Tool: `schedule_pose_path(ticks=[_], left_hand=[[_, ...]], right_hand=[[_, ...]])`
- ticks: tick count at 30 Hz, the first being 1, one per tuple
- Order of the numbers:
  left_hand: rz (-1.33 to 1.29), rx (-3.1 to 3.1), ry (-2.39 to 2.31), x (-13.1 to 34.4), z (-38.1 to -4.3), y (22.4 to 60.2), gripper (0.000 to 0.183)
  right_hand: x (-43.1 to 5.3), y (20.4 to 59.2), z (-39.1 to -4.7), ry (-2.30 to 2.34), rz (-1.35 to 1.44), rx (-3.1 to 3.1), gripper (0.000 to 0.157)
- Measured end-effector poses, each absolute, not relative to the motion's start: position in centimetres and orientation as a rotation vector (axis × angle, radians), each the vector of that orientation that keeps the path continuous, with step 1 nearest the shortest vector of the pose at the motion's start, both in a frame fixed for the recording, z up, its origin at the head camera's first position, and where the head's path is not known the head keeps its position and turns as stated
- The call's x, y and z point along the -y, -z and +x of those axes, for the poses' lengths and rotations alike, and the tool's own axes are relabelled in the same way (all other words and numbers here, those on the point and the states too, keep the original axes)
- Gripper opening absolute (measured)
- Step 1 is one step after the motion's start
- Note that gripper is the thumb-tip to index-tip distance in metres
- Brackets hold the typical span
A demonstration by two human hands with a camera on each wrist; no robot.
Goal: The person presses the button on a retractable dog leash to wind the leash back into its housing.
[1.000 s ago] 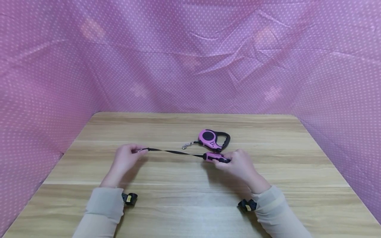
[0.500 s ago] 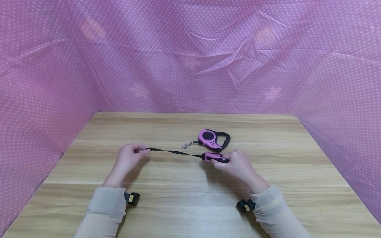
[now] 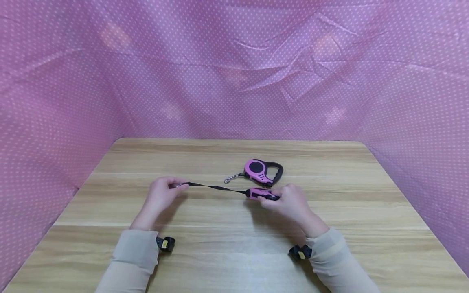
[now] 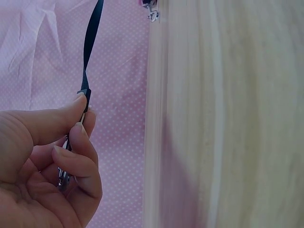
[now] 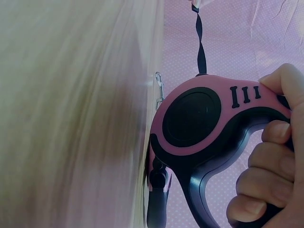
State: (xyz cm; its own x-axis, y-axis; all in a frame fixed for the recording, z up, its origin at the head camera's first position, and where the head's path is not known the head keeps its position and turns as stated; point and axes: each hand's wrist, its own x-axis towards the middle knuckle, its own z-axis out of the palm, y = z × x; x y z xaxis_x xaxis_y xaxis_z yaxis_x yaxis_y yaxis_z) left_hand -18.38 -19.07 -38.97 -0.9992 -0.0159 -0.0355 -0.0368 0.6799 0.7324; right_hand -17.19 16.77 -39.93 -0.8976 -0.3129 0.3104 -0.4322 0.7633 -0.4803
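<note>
My right hand [image 3: 291, 203] grips the black handle of a pink and black retractable dog leash [image 5: 190, 118], fingers wrapped through the loop. In the right wrist view the thumb lies along the top of its case. A twisted black strap [image 3: 220, 187] runs from the case across to my left hand [image 3: 163, 193]. There the thumb and fingers pinch the strap's end, with the metal clip [image 4: 64, 175] partly hidden inside the fingers. Just behind the held leash, a second pink and black leash [image 3: 256, 167] lies on the table, its silver clip [image 3: 231, 178] pointing left.
A wood-grain table [image 3: 220, 260] spreads under both arms. Pink dotted cloth [image 3: 234, 81] hangs behind it and on both sides. Small black cameras are strapped at both wrists.
My hands have drawn slightly closer together, the left moving right and the right moving a little left. The strap between them is shorter. The second leash stays where it was.
</note>
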Motion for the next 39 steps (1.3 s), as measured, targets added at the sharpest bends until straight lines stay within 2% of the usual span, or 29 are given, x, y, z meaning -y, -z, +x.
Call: schedule_pose_path(ticks=[21, 39], left_hand=[[-0.064, -2.836, -1.257, 18.2, -18.3, 39.1, 0.028], [-0.029, -2.847, -1.268, 17.7, -18.4, 39.0, 0.028]], right_hand=[[-15.9, 39.7, -17.2, -0.851, 0.564, 2.812, 0.047], [-15.3, 39.7, -17.3, -0.916, 0.577, 2.809, 0.053]])
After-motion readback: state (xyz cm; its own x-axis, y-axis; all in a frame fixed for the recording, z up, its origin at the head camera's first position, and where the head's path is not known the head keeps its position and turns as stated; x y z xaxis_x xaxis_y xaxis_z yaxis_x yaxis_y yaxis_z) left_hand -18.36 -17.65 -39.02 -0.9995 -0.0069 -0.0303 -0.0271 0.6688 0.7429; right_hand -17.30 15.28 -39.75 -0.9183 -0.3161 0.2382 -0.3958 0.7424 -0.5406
